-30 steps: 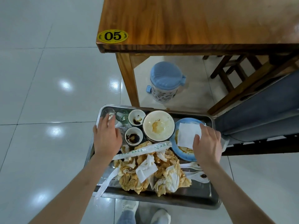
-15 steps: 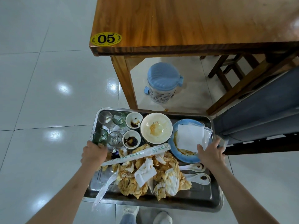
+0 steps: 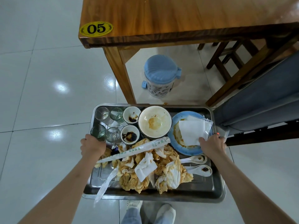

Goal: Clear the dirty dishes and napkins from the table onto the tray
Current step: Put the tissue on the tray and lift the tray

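Observation:
A steel tray (image 3: 202,194) is held in the air in front of the wooden table (image 3: 169,16). My left hand (image 3: 92,147) grips its left rim and my right hand (image 3: 212,145) grips its right rim. On the tray stand several glasses (image 3: 103,113), two small sauce bowls (image 3: 131,116), a cream bowl (image 3: 154,122) and a blue plate (image 3: 181,148) with a white napkin (image 3: 192,131) on it. A heap of stained napkins (image 3: 145,172), a chopstick wrapper (image 3: 134,150) and two white spoons (image 3: 199,170) fill the near half.
The table carries a yellow "05" sticker (image 3: 96,28) at its corner. A blue-lidded bin (image 3: 160,75) stands under it on the white tile floor. Wooden stools (image 3: 226,62) and a grey padded seat (image 3: 262,101) are at the right. My shoes (image 3: 165,213) show below the tray.
Both hands slid from over the dishes to the tray's side rims and closed on them. The tray has come up and nearer to me.

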### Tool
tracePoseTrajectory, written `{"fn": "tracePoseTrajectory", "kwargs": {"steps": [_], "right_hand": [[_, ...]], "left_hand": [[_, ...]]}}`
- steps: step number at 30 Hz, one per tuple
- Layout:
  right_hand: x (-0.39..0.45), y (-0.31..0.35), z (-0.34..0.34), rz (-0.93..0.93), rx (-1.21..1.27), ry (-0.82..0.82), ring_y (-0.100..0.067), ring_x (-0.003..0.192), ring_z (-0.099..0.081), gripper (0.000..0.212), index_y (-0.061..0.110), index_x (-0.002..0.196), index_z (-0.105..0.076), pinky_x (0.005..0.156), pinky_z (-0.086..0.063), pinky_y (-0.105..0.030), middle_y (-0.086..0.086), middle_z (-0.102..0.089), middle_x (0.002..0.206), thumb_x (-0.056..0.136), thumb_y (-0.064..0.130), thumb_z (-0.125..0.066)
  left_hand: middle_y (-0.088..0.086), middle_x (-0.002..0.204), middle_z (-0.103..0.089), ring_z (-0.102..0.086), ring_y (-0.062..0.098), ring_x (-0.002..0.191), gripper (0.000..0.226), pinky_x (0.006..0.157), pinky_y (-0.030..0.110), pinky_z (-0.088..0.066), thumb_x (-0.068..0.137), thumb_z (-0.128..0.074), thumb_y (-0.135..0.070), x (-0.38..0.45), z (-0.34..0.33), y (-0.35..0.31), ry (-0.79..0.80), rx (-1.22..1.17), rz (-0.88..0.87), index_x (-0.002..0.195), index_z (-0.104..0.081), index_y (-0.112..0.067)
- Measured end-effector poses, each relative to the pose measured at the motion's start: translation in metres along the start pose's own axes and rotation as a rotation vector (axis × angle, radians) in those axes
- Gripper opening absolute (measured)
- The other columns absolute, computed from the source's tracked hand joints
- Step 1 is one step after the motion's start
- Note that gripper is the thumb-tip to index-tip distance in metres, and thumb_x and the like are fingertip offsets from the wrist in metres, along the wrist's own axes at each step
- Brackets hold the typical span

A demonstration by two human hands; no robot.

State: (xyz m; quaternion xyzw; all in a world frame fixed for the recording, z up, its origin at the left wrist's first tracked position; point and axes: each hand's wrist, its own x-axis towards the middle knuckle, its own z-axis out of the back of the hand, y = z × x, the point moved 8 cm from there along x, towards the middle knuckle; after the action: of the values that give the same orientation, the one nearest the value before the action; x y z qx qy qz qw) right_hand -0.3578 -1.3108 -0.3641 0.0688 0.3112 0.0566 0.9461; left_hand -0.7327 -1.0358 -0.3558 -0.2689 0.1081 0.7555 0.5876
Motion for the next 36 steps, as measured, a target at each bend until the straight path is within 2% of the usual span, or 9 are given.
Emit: {"fn": "tracePoseTrajectory", "kwargs": {"steps": [7,9,13,18,20,22,25,31,36], "right_hand": [[0.005,-0.008,-0.005,-0.063,0.185,0.010,-0.042,0.118,-0.043,0.081,0.005,0.134,-0.026,0.094,-0.043,-0.054,-0.023,-0.037,0.132,0.077,0.045,-0.066],[0.004,-0.010,-0.004,-0.052,0.196,-0.004,-0.042,0.121,-0.040,0.086,0.004,0.135,-0.025,0.097,-0.041,-0.054,-0.024,-0.037,0.133,0.077,0.055,-0.063],[-0.001,-0.012,-0.007,-0.010,0.154,-0.022,-0.041,0.123,-0.031,0.084,0.005,0.139,-0.022,0.096,-0.036,-0.053,-0.023,-0.032,0.137,0.079,0.046,-0.063],[-0.010,-0.009,-0.007,-0.009,0.284,-0.064,-0.039,0.129,-0.027,0.095,0.015,0.144,-0.021,0.102,-0.029,-0.055,-0.018,-0.030,0.142,0.072,0.077,-0.021],[-0.009,-0.011,-0.003,-0.023,0.301,-0.104,-0.039,0.126,-0.032,0.078,0.011,0.140,-0.031,0.101,-0.029,-0.052,-0.021,-0.036,0.139,0.085,0.064,-0.018],[-0.006,-0.013,0.001,-0.042,0.257,-0.130,-0.041,0.120,-0.039,0.053,0.003,0.132,-0.040,0.097,-0.034,-0.050,-0.023,-0.042,0.133,0.095,0.041,-0.033],[-0.001,-0.015,0.003,-0.061,0.171,-0.127,-0.042,0.113,-0.046,0.040,-0.003,0.124,-0.044,0.092,-0.042,-0.048,-0.024,-0.044,0.127,0.088,0.013,-0.054],[0.004,-0.015,0.002,-0.109,0.217,-0.122,-0.045,0.107,-0.051,0.039,0.000,0.120,-0.042,0.088,-0.047,-0.054,-0.027,-0.053,0.117,0.084,0.007,-0.056],[0.005,-0.018,0.007,-0.065,0.154,-0.130,-0.043,0.107,-0.052,0.038,-0.004,0.121,-0.047,0.085,-0.046,-0.045,-0.027,-0.057,0.114,0.083,-0.006,-0.051]], "left_hand": [[0.027,0.125,-0.039,-0.046,0.043,0.111,0.052,0.093,0.047,-0.042,0.084,-0.062,-0.008,0.011,0.001,0.005,-0.040,0.034,0.041,0.127,-0.036,0.007],[0.027,0.125,-0.039,-0.045,0.044,0.111,0.055,0.093,0.047,-0.041,0.083,-0.064,-0.006,0.013,0.000,0.006,-0.051,0.028,0.043,0.127,-0.035,0.008],[0.027,0.124,-0.041,-0.046,0.044,0.111,0.054,0.092,0.047,-0.042,0.083,-0.063,-0.005,0.015,-0.003,0.007,-0.062,0.007,0.045,0.127,-0.035,0.007],[0.028,0.123,-0.042,-0.046,0.044,0.111,0.053,0.092,0.048,-0.042,0.083,-0.062,-0.006,0.016,-0.003,0.008,-0.057,0.007,0.040,0.127,-0.036,0.007],[0.028,0.123,-0.042,-0.046,0.044,0.111,0.053,0.093,0.048,-0.043,0.084,-0.063,-0.007,0.016,-0.004,0.009,-0.055,0.010,0.031,0.127,-0.036,0.008],[0.028,0.123,-0.043,-0.047,0.045,0.111,0.053,0.093,0.049,-0.043,0.084,-0.063,-0.007,0.016,-0.005,0.009,-0.055,0.009,0.026,0.127,-0.035,0.008],[0.028,0.122,-0.044,-0.048,0.045,0.109,0.051,0.091,0.050,-0.045,0.085,-0.061,-0.006,0.015,-0.005,0.009,-0.062,-0.010,0.019,0.126,-0.035,0.007],[0.029,0.122,-0.045,-0.048,0.046,0.109,0.048,0.093,0.050,-0.044,0.086,-0.061,-0.009,0.019,-0.004,0.007,-0.084,0.010,-0.010,0.124,-0.038,0.009],[0.029,0.121,-0.046,-0.049,0.045,0.109,0.049,0.093,0.050,-0.045,0.085,-0.063,-0.009,0.018,-0.002,0.007,-0.074,0.030,0.008,0.123,-0.039,0.009]]}}
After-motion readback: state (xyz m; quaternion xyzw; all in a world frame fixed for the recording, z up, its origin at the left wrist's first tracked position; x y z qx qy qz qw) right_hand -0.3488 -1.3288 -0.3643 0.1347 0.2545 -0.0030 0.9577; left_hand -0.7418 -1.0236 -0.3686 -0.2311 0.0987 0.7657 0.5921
